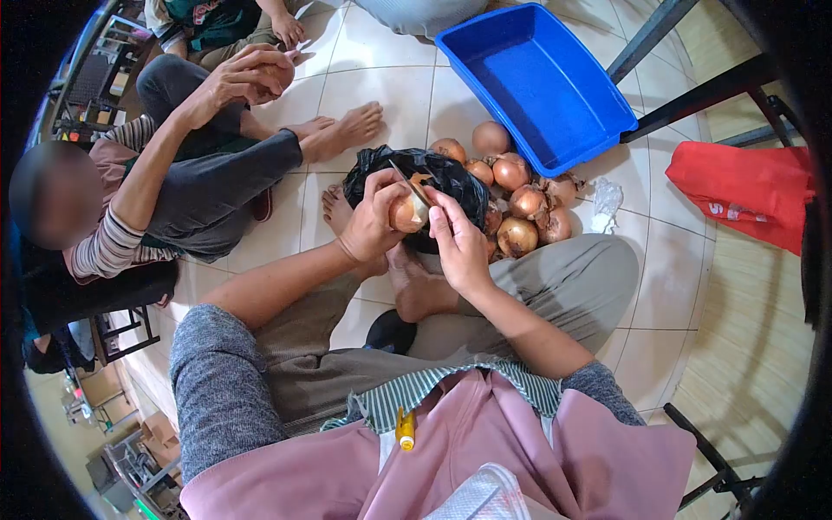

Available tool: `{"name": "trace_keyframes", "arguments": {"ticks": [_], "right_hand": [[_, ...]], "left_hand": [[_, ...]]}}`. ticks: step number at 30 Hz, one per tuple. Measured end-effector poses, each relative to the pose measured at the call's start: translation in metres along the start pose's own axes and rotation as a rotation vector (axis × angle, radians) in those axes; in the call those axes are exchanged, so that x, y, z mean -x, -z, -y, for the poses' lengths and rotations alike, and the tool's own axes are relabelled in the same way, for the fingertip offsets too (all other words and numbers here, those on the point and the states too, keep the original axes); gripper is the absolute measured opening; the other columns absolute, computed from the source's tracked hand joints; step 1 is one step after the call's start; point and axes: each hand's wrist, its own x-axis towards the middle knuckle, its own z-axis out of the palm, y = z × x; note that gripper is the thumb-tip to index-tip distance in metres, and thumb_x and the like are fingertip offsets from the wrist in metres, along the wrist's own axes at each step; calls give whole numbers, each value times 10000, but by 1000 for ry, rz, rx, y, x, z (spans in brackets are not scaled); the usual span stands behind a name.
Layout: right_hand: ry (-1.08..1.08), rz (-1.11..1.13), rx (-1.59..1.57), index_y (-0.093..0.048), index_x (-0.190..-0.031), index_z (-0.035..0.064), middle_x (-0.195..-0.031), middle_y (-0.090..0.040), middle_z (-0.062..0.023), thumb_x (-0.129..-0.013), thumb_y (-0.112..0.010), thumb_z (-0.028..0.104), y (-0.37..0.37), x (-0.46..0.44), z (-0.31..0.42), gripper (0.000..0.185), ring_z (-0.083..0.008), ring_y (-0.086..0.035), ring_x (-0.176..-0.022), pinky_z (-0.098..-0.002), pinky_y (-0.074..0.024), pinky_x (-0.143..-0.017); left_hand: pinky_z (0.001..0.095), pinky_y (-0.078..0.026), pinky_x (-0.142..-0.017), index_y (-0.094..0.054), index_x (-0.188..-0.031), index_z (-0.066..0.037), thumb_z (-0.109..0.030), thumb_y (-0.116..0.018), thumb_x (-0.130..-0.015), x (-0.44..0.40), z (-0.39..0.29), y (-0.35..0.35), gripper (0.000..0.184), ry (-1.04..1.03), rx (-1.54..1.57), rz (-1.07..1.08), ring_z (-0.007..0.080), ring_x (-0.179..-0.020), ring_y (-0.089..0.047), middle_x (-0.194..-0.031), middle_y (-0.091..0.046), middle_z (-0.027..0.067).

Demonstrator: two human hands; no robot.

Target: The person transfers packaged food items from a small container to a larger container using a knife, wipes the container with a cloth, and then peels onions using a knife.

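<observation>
My left hand [371,218] is closed around a partly peeled onion [407,213], whose pale flesh shows beside some brown skin. In my right hand [457,240] is a small knife [407,182]; its blade lies across the top of the onion, pointing up and left. The fingers of the right hand hide most of the handle. Just beneath both hands stands an open black plastic bag [451,173], its contents not visible. Several unpeeled onions [518,236] lie heaped on the floor to the right of the bag.
A blue basin [555,95] stands beyond the onions. Crumpled clear plastic [606,198] and a red bag [741,186] lie to the right, near dark metal legs [693,104]. At left, a seated person [208,191] holds a round object [279,76]. Another person [217,22] sits farther back.
</observation>
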Motion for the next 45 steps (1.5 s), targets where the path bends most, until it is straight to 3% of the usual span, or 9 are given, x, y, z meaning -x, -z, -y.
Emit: {"name": "trace_keyframes", "arguments": {"ticks": [9, 16, 19, 23, 27, 35, 39, 40, 45], "right_hand": [[-36, -29, -214, -629, -1241, 92, -1030, -690, -35, -1028, -490, 318, -1, -8, -12, 339, -97, -604, -827, -257, -493, -785], [-98, -81, -357, -642, -1251, 98, -715, -476, 83, -1029, -512, 289, -3, -26, -49, 320, -2, -344, -589, -169, -247, -504], [-227, -100, -279, -674, -1194, 114, -710, -536, 44, -1028, -494, 316, 4, -28, -53, 318, -53, -488, -669, -223, -418, -643], [-180, -144, -182, -680, -1193, 137, -681, -545, 29, -1023, -488, 357, 2, -32, -64, 339, -65, -515, -673, -240, -435, -661], [-193, -147, -135, -680, -1196, 144, -669, -550, 25, -1017, -492, 376, 5, -35, -65, 348, -70, -518, -663, -250, -438, -657], [-231, -213, -285, -671, -1197, 78, -718, -568, 37, -1018, -522, 288, 18, -42, -82, 314, -69, -487, -669, -250, -414, -642], [-381, 99, -215, -664, -1159, 45, -704, -570, 34, -1022, -482, 388, 22, -37, -63, 412, -78, -488, -676, -253, -417, -658], [-400, 157, -238, -594, -1275, 77, -719, -528, 49, -1037, -454, 386, 19, -35, -56, 414, -27, -384, -531, -195, -300, -483], [-84, -4, -86, -530, -1321, 53, -755, -599, -40, -1031, -445, 381, 8, -20, -36, 446, -138, -592, -745, -288, -473, -750]], "left_hand": [[446, -493, -906, -384, -1271, -78, -30, -844, -604, -1, 0, 0, 811, -5, 51, 33, 405, -1110, -516, -1220, -450, 222], [442, -481, -940, -441, -1218, -66, -96, -856, -595, -8, -1, 7, 749, -73, -23, 68, 387, -1101, -546, -1255, -490, 206], [420, -461, -979, -429, -1221, -60, -102, -867, -595, -9, 0, 13, 765, -38, -10, 90, 355, -1121, -548, -1270, -496, 188], [378, -431, -1021, -366, -1257, -47, -108, -878, -635, -10, 6, 5, 808, 168, 344, -6, 289, -1158, -534, -1275, -491, 169], [350, -395, -1046, -311, -1257, -47, -86, -866, -647, -18, -9, 14, 825, 479, 548, -108, 214, -1188, -476, -1210, -463, 124], [345, -410, -1013, -306, -1230, -44, -161, -857, -617, -23, -11, 29, 833, 538, 560, -60, 199, -1145, -484, -1174, -462, 114], [330, -416, -1009, -308, -1251, -38, -96, -841, -627, -34, -9, 30, 822, 509, 532, -32, 200, -1150, -499, -1178, -475, 118], [338, -417, -1018, -303, -1258, -45, -90, -846, -629, -31, -5, 27, 833, 487, 465, -6, 202, -1156, -503, -1185, -487, 118], [350, -432, -1004, -357, -1272, -35, -138, -874, -623, -6, 5, 8, 836, 535, 344, 69, 208, -1154, -515, -1174, -506, 123]]}}
